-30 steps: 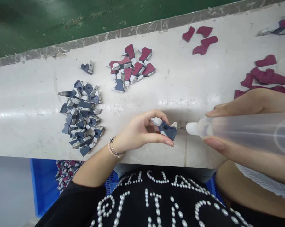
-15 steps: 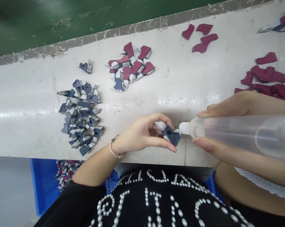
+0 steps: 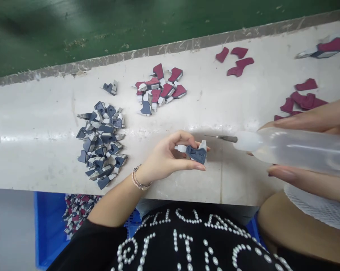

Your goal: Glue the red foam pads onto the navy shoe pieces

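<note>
My left hand (image 3: 172, 152) pinches a small blue-and-grey plastic part (image 3: 196, 154) between thumb and fingers, its recessed face turned up. My right hand (image 3: 305, 173) is wrapped round a clear squeeze bottle (image 3: 302, 148) lying nearly level. From the bottle's white cap a thin needle tip (image 3: 220, 137) points left, apart from the part and just beyond it. To the left lies a pile of similar blue-and-grey parts (image 3: 102, 139). Farther back is a group of parts with maroon pieces on top (image 3: 161, 90).
Loose maroon pieces (image 3: 236, 71) lie at the back, and more maroon pieces (image 3: 302, 99) at the right beyond my right hand. One maroon-topped part (image 3: 330, 45) rests at the far right. A blue crate (image 3: 44, 226) with many parts stands below the white table's (image 3: 31, 150) front edge.
The bottle has drawn back to the right, its tip now off the part. My left hand has moved slightly left and turned the part. The whole view has shifted a little.
</note>
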`<state>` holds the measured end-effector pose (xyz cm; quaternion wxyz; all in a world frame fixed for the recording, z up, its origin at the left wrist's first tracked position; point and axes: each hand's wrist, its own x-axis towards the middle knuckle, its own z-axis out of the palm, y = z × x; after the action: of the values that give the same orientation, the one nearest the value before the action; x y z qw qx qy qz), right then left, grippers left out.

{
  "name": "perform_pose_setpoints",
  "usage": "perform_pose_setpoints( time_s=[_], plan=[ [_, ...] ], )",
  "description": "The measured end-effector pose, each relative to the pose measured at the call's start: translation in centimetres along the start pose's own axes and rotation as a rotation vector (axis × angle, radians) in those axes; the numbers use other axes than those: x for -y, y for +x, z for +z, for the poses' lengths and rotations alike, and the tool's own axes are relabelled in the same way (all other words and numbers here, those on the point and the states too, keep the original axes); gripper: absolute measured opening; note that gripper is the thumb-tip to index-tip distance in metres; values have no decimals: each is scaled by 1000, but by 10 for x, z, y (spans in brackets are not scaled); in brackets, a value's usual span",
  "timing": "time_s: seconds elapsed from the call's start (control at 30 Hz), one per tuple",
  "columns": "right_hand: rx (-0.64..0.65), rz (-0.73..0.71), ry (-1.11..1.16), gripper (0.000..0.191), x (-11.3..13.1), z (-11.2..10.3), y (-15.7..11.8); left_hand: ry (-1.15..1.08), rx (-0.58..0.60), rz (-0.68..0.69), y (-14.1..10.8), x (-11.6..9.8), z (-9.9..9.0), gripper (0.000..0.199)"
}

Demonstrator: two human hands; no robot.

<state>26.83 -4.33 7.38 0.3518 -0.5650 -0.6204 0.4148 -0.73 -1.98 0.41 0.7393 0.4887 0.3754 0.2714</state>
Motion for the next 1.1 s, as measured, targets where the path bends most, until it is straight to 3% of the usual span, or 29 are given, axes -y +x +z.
perform_pose_setpoints(
  time_s=[0.23, 0.4, 0.6, 0.7, 0.77, 0.83, 0.93, 1.0, 1.1],
  plan=[
    [220, -181, 46, 30, 1, 36, 24, 18, -37, 29, -4, -7, 3, 44],
    [267, -140, -138, 29, -4, 34, 34, 83, -43, 47, -9, -3, 4, 43],
    [96, 43, -256, 29, -18, 42, 46, 84, -7, 28, -7, -2, 7, 38],
    [96, 92, -292, 36, -28, 42, 50, 150, -40, 40, -6, -5, 7, 37],
    [71, 128, -331, 54, -36, 29, 49, 194, -58, 49, -7, -5, 8, 37],
    [-38, 193, -401, 61, -47, 4, 47, 208, -62, 52, -7, -6, 8, 36],
    [-228, 333, -537, 46, -65, -39, 48, 212, -48, 47, -8, -6, 10, 36],
    [-223, 393, -583, 37, -73, -59, 51, 213, -27, 44, -9, -6, 10, 36],
    [-148, 423, -582, 31, -74, -68, 52, 213, -3, 52, -9, -5, 10, 36]
  ],
)
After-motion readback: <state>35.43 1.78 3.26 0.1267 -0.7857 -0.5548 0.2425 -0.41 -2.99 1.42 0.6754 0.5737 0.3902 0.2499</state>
